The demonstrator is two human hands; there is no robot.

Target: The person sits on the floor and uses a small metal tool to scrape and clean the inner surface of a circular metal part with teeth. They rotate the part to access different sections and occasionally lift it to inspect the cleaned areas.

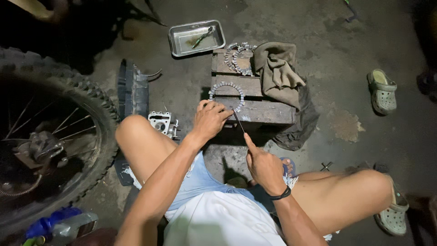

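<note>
Left hand (210, 119) pressing toothed ring (226, 94) flat on wooden block (261, 111); right hand (264, 166) pinching thin blade (239, 121). Recommended: steady ring, shallow scraping strokes.

Before you stands a worn wooden block (255, 111) on the stained concrete floor (337, 59). On its top lie a toothed metal ring (226, 91), two more rings (239, 58) overlapping, and a crumpled brown rag (277, 70). A steel tray (196, 37) sits on the floor just behind it.
</note>
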